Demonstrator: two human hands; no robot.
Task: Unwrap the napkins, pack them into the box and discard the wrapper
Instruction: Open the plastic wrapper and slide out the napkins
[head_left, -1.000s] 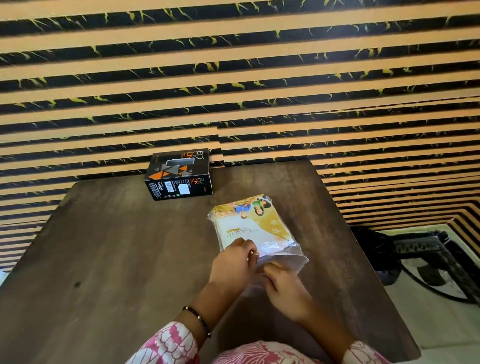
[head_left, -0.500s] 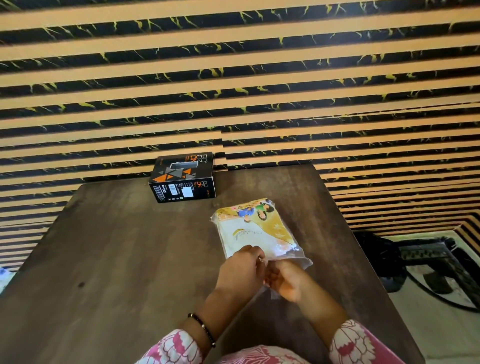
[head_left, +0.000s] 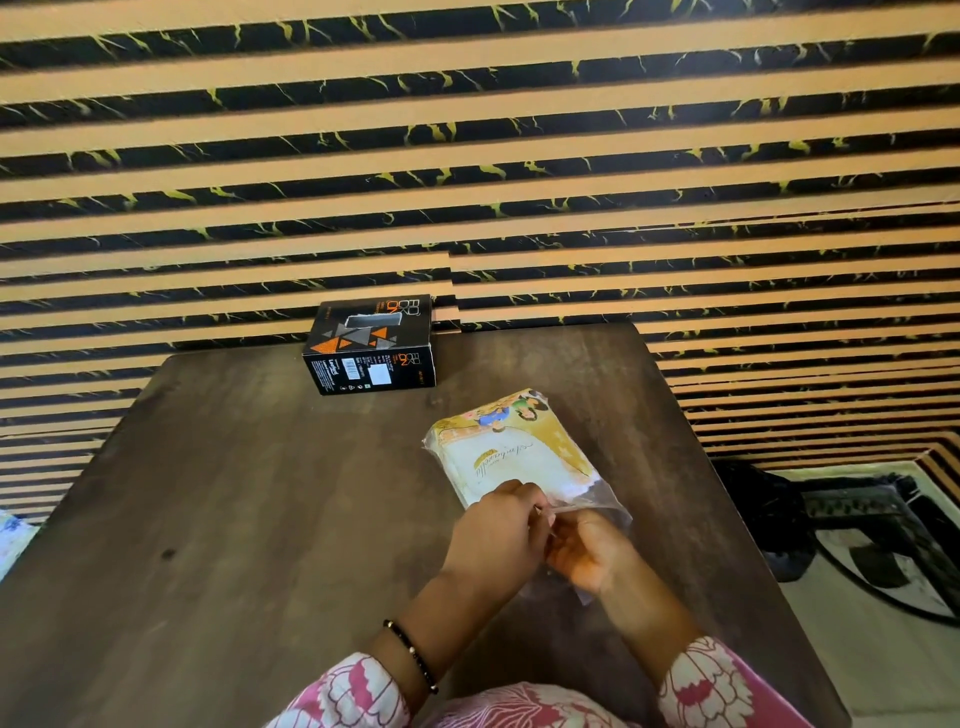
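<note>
A pack of napkins (head_left: 511, 449) in a clear plastic wrapper (head_left: 597, 501) lies on the dark wooden table (head_left: 234, 493), right of centre. Its top shows a yellow and white print with figures. My left hand (head_left: 496, 535) and my right hand (head_left: 584, 553) meet at the near end of the pack. Both pinch the loose clear flap of the wrapper. A black box (head_left: 371, 345) with orange and grey triangles stands at the table's far edge, apart from the pack.
A wall of orange and black stripes (head_left: 467, 156) rises right behind the table. To the right, past the table edge, dark objects and a black cable (head_left: 852, 545) lie on a pale floor. Pink flowered sleeves cover my forearms.
My hands have drawn closer together on the wrapper's near flap, and the right hand has turned palm up. The pack and box stay where they were.
</note>
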